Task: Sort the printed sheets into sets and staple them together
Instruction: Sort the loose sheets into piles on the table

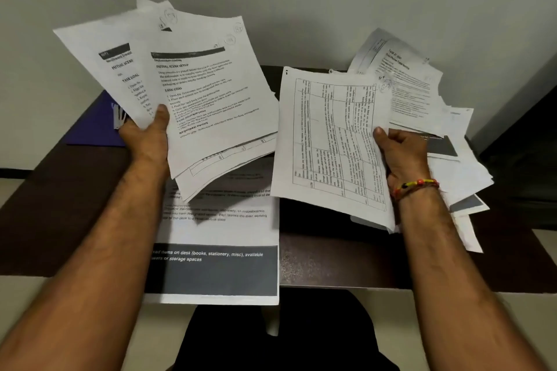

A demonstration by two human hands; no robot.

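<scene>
While my left hand (147,132) grips a fanned bundle of printed sheets (193,84) with the thumb pressed on top, their long axis runs up and away from me, tilted left, headings reading upright. The pages are white with black text and dark header bars. My right hand (401,156), a beaded bracelet (417,185) at the wrist, pinches a table sheet (328,141) by its right edge; its rows of print run sideways. Both forearms reach forward above the dark desk (331,256). A page with a grey band (217,268) lies flat below, a loose paper pile (437,117) at right, a purple folder (96,126) at left.
</scene>
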